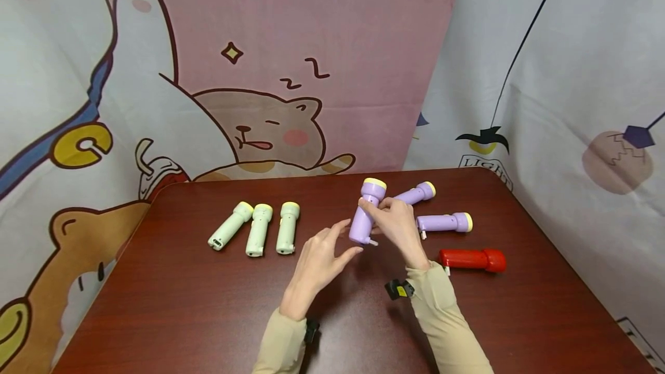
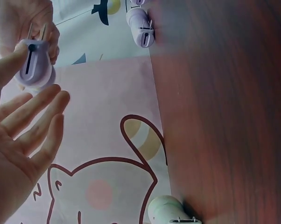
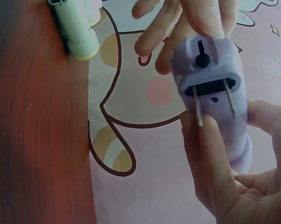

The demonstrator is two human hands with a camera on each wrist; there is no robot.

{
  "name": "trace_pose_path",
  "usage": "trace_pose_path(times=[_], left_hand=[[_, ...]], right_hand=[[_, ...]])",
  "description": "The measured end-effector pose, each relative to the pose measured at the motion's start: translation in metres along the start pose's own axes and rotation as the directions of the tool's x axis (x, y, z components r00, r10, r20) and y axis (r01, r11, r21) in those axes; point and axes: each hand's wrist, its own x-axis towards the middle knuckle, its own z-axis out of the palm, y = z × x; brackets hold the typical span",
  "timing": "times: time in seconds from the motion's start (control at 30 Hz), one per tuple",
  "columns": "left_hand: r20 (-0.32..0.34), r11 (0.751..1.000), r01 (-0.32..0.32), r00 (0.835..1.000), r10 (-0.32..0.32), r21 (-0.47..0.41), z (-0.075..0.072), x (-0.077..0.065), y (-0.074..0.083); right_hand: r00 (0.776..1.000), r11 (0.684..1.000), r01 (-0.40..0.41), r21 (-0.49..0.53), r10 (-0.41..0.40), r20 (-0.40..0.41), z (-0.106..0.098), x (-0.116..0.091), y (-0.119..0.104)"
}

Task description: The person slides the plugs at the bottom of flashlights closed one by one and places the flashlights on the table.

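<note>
A purple flashlight (image 1: pixel 362 224) is tilted above the table, its yellow-rimmed head up and away. My right hand (image 1: pixel 399 228) grips its body between thumb and fingers. At its tail end, two metal plug prongs (image 3: pixel 228 99) stick out, seen closely in the right wrist view. My left hand (image 1: pixel 316 260) is beside the tail with fingers spread and fairly straight. Its thumb (image 2: pixel 10 65) overlaps the tail in the left wrist view; whether it touches is hard to tell. Two more purple flashlights (image 1: pixel 441 223) lie behind and beyond my right hand.
Three pale green flashlights (image 1: pixel 287 228) lie on the left of the dark wooden table (image 1: pixel 208 316). A red flashlight (image 1: pixel 470 260) lies at the right, near my right sleeve. Behind the table hangs a cartoon-printed cloth (image 1: pixel 363 74).
</note>
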Motion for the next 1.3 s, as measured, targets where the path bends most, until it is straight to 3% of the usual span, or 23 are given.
trace_pose_path(times=[0.63, 0.9, 1.3], left_hand=[[-0.182, 0.999, -0.047, 0.982, 0.051, 0.025, 0.002, 0.003, 0.000], [-0.208, 0.997, -0.072, 0.975, 0.075, 0.023, 0.003, 0.004, -0.001], [-0.235, 0.994, -0.105, 0.965, 0.112, 0.043, 0.004, 0.004, -0.004]], right_hand=[[1.000, 0.997, 0.006, 0.079, -0.006, 0.001, 0.002, -0.002, -0.013], [1.000, 0.998, 0.007, 0.069, -0.008, 0.006, 0.002, -0.003, -0.014], [0.999, 0.990, -0.018, 0.140, 0.012, 0.045, 0.005, -0.003, -0.012]])
